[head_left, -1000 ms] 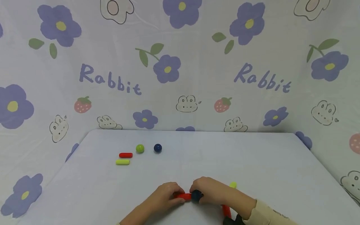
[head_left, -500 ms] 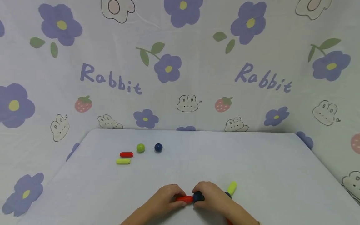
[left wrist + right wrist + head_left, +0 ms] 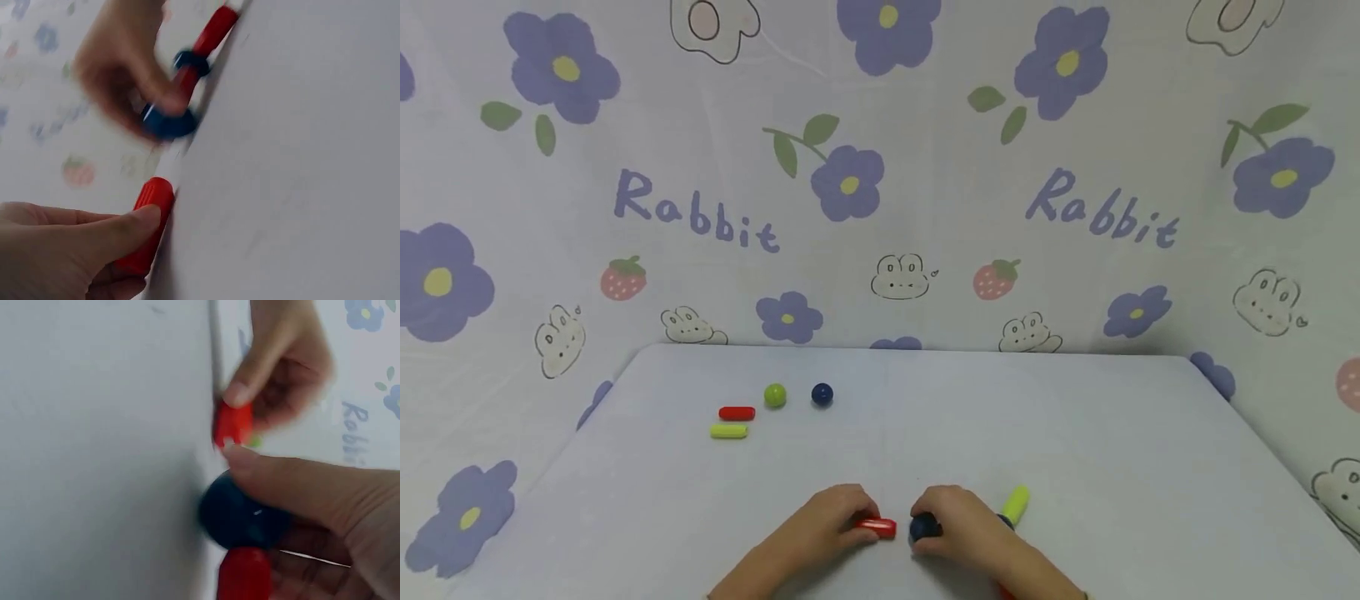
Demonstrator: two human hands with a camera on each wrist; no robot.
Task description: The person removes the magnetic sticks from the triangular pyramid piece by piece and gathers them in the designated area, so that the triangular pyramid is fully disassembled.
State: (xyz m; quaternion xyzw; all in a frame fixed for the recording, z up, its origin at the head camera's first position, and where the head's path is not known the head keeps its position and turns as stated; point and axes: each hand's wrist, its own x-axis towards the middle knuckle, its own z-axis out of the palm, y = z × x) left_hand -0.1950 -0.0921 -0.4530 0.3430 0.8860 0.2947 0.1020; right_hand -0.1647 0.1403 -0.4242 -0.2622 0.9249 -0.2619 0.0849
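My left hand [image 3: 823,529] pinches a short red rod [image 3: 877,527] between thumb and fingers, its bare end pointing right. Across a small gap, my right hand [image 3: 966,529] grips a dark blue ball [image 3: 923,528] by thumb and fingers. The left wrist view shows this ball [image 3: 167,122] in line with a red rod [image 3: 187,82], a second blue ball [image 3: 192,62] and another red rod [image 3: 215,30] beyond it. In the right wrist view a red rod [image 3: 244,575] meets the gripped ball. A yellow rod [image 3: 1017,503] sticks out behind the right hand, which partly hides these joined pieces.
Farther back on the left of the white table [image 3: 1075,433] lie a loose red rod [image 3: 737,413], a yellow rod [image 3: 728,432], a green ball [image 3: 775,395] and a dark blue ball [image 3: 822,394]. A patterned cloth [image 3: 925,167] hangs behind the table.
The red rod in my left hand was up against the blue ball; now a gap parts them, the left hand having shifted left. More of the yellow rod shows than a second ago.
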